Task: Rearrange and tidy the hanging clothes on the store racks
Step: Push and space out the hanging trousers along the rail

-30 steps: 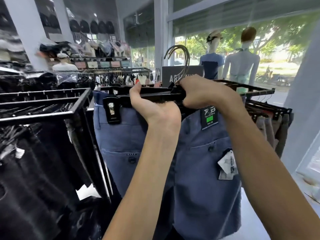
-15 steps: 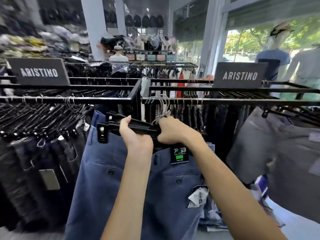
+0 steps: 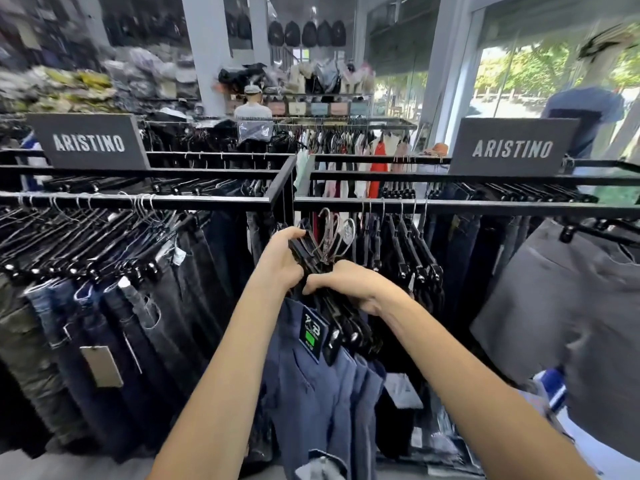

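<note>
- Both hands grip one bundle of black clip hangers near the frame's centre — the left hand closes around the upper end at about 11 o'clock of the bundle, the right hand clamps over its middle from 3 o'clock.
- Several metal hooks fan up out of the bundle just above the two hands, below the rack's front bar and not on it.
- Blue trousers hang from these hangers, dropping toward 6 o'clock between the forearms; a dark tag with a green patch sits at the waistband, just below the right hand.
- At 12 o'clock a black rack bar runs across the view, with dark trousers on black hangers hanging from it just to the right of the hands.
- At 9 o'clock a second rack bar carries a crowded row of jeans, their hangers slanting; a pale paper tag dangles from one pair.
- At 3 o'clock grey shorts hang large and blurred at the frame's edge.
- Two dark signs reading ARISTINO stand on the racks — the left sign at 10 o'clock, the right sign at 2 o'clock.
- Beyond them, at 12 o'clock, more racks of clothing fill the shop — details too blurred to tell.
</note>
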`<state>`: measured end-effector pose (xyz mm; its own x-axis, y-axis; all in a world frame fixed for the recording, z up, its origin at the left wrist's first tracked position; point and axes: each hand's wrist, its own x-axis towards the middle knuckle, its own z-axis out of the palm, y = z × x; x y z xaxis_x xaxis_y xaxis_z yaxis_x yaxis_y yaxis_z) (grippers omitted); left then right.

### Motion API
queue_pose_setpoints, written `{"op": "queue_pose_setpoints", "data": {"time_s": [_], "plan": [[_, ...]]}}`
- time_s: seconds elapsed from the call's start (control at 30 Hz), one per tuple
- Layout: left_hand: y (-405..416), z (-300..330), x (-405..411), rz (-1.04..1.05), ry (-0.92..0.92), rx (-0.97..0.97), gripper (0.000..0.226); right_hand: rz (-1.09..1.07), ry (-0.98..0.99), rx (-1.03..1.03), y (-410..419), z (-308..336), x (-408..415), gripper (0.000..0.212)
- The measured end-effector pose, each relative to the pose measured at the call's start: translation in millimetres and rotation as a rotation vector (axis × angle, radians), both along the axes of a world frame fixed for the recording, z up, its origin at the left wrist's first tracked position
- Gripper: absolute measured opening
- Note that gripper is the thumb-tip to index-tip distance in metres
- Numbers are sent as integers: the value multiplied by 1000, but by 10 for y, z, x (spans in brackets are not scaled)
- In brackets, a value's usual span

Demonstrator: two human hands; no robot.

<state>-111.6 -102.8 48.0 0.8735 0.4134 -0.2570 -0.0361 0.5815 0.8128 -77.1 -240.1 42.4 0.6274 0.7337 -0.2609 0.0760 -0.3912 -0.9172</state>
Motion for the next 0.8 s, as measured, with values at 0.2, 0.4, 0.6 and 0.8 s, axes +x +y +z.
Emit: {"op": "queue_pose_setpoints", "data": {"time_s": [0.2, 0.4, 0.6, 0.8], "plan": [[-80, -117, 343, -105, 196, 384, 40, -270, 47, 118, 86, -34, 301, 38], [-35, -230, 643, -247, 127, 555, 60, -339, 63, 156, 204, 39, 568, 22], [262, -314, 998, -271, 115, 544, 63, -411, 8, 66, 498, 63, 893, 23], [595, -382, 1265, -303, 81, 569, 54, -477, -56, -28, 850, 65, 1104, 34]]}}
